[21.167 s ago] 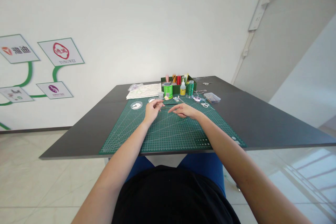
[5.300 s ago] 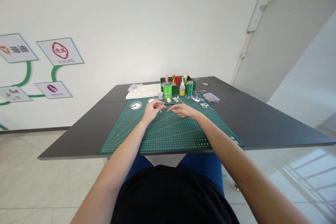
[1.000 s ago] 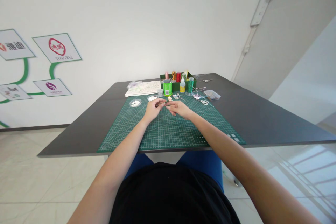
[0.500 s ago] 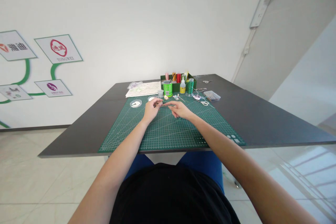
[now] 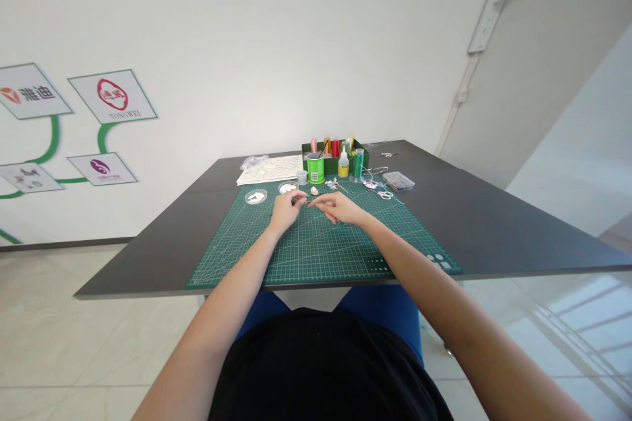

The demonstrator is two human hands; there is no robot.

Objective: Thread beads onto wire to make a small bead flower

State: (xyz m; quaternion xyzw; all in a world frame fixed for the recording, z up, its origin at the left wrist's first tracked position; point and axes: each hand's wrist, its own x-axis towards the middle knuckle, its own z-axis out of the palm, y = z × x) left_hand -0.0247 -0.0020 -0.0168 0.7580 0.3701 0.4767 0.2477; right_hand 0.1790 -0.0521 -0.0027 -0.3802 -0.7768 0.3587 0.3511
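Head view: from my remote seat I note two bare hands meeting over the mat (image 5: 316, 250), towards its far side. The left hand (image 5: 286, 212) pinches a thin dark strand (image 5: 316, 195), thumb against fingers. The right hand (image 5: 343, 208) reaches in with index extended and the others curled; I cannot tell whether it grips or merely touches.

Progress, my reading: mid-work. Done: the flower (image 5: 315, 190) has a rounded, peach-coloured form and sits just beyond the fingertips. Left: the handling of the strand looks unfinished, as the fingers are on it and it is not yet set down. How much remains I cannot judge; whether strand and flower are joined is too small to tell.

Orientation: strand's long axis runs roughly left to right, bridging the gap between the hands, close to level. Flower lies on the far side of it, below the can (image 5: 316, 169) in my view. Which way its face points: unresolved.
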